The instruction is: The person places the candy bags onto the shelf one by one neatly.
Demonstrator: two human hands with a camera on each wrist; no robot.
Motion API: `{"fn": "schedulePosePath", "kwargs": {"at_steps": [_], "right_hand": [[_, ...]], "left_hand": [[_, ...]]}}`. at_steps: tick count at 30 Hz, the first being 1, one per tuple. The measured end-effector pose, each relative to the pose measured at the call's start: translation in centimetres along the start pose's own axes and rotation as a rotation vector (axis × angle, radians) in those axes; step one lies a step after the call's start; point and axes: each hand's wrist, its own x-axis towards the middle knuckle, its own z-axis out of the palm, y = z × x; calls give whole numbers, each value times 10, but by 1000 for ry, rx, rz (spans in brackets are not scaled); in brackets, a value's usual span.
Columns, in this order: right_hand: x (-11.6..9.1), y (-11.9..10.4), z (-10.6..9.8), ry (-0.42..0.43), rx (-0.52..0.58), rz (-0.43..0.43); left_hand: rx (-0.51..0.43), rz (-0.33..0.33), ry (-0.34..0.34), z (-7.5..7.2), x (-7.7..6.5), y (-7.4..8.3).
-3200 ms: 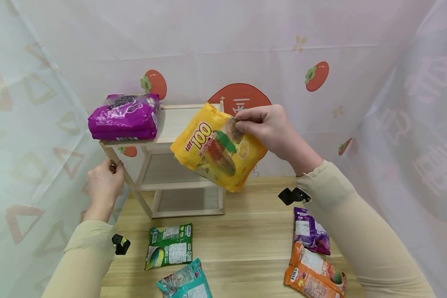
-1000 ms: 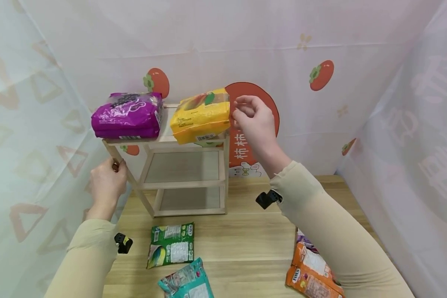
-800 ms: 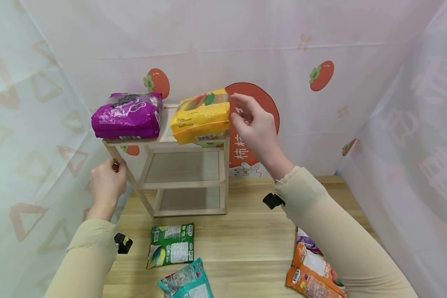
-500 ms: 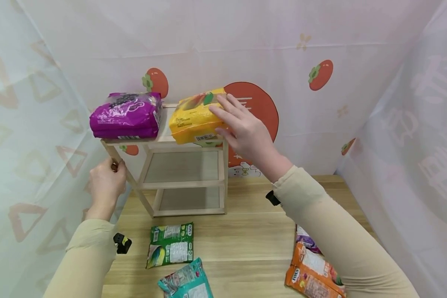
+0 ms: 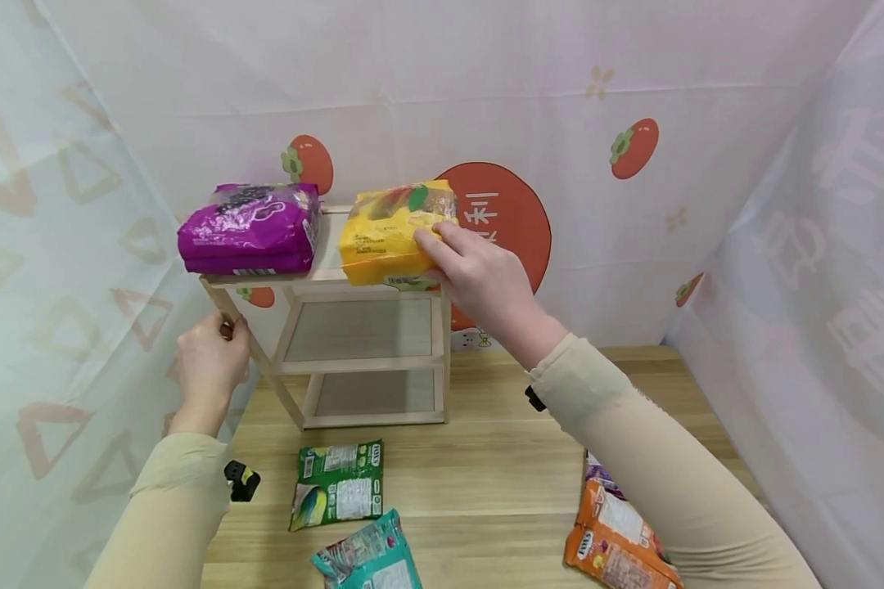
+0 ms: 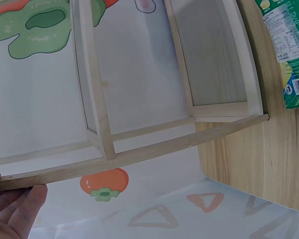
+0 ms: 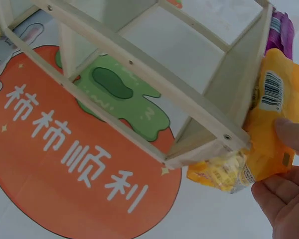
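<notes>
One right hand (image 5: pixel 489 282) pinches the yellow mango-print bag (image 5: pixel 385 237) lying leftward; one left hand (image 5: pixel 210 361) grips the wooden rack (image 5: pixel 361 365).

From above, the head camera is looking forward and down, and it is showing the wooden shelf (image 5: pixel 368 362), the table (image 5: pixel 486 458) and the patterned cloth (image 5: pixel 486 82) from farther away. The left wrist camera is facing, from close, the shelf's left side, which is appearing turned sideways; with the head view it is sharing the green packet (image 6: pixel 289 55). The right wrist camera is facing the right side, closely and aslant, and is sharing the yellow bag (image 7: pixel 264 149) and the purple bag (image 7: pixel 283 37) with the head view.
</notes>
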Motion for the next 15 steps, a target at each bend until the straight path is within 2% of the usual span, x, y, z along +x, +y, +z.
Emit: {"fn": "schedulePosePath", "kwargs": {"at_steps": [8, 15], "right_hand": [[2, -5, 12, -29, -17, 13], [6, -7, 22, -95, -5, 117]], "left_hand": [[-10, 7, 1, 1, -1, 0], [-8, 24, 11, 1, -1, -1]]}}
